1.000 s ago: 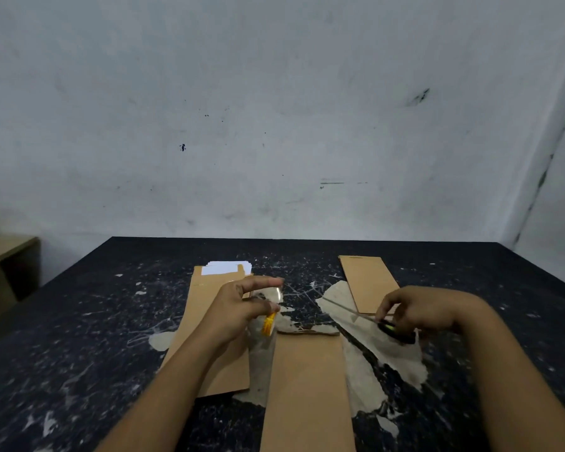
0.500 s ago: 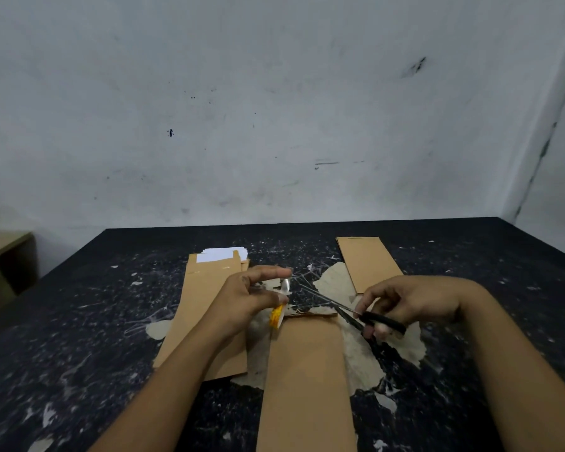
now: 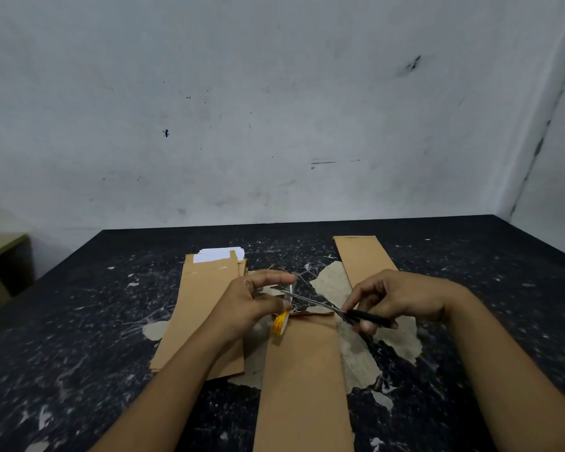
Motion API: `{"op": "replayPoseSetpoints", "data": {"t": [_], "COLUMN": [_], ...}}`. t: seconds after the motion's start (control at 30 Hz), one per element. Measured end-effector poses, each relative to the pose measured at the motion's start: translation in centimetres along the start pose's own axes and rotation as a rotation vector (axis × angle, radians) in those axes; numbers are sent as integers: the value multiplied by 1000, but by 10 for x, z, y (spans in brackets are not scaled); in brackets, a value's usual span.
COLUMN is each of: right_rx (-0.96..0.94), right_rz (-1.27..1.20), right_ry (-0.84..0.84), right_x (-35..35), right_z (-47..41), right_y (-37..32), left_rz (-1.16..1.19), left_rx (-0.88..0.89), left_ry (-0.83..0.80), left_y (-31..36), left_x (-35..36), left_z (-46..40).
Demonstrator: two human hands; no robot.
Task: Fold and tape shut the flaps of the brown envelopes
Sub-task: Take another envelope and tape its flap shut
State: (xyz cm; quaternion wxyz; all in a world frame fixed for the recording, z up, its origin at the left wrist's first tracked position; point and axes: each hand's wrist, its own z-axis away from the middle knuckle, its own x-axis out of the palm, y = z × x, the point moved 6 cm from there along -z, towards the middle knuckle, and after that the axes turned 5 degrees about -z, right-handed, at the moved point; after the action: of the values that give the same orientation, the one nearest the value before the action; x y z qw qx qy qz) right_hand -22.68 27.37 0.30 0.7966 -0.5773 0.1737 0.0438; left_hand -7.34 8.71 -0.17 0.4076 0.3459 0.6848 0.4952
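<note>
A long brown envelope (image 3: 302,380) lies in front of me on the dark table (image 3: 79,321), its far end between my hands. My left hand (image 3: 252,305) holds a clear tape roll with a yellow core (image 3: 280,322) and pinches a short strip of tape (image 3: 290,290) pulled up from it. My right hand (image 3: 392,296) grips black-handled scissors (image 3: 333,308), whose blades reach left to the strip. A stack of brown envelopes (image 3: 199,308) with white paper sticking out lies to the left, partly under my left arm. One more brown envelope (image 3: 362,256) lies at the far right.
The table top is black with pale worn patches (image 3: 359,357) and paint specks around the envelopes. A grey wall stands right behind the table's far edge. A low wooden shelf (image 3: 0,252) is at the far left beside the table.
My right hand lifted the scissors off the table and brought the blades left to the tape. My left hand stayed over the envelope's end, holding the tape strip up.
</note>
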Motion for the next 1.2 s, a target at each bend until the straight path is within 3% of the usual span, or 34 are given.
{"op": "replayPoseSetpoints", "data": {"t": [0.37, 0.6, 0.67, 0.8, 0.9, 1.0, 1.2], "right_rx": [10, 134, 190, 379, 480, 539, 561], "right_rz": [42, 90, 93, 277, 672, 947, 842], "right_ry": [49, -19, 69, 451, 625, 682, 584], "right_x": [-5, -2, -9, -14, 3, 20, 22], "right_z": [0, 20, 29, 40, 41, 40, 45], "right_y": [-1, -2, -2, 7, 5, 2, 0], "left_rz": [32, 41, 25, 21, 23, 16, 10], "left_rx": [-17, 29, 48, 69, 80, 79, 73], "left_ry": [-13, 5, 23, 43, 39, 28, 30], "left_y": [0, 9, 13, 15, 18, 19, 17], "left_x": [0, -4, -9, -17, -14, -11, -11], "left_z": [2, 3, 4, 4, 6, 7, 8]}}
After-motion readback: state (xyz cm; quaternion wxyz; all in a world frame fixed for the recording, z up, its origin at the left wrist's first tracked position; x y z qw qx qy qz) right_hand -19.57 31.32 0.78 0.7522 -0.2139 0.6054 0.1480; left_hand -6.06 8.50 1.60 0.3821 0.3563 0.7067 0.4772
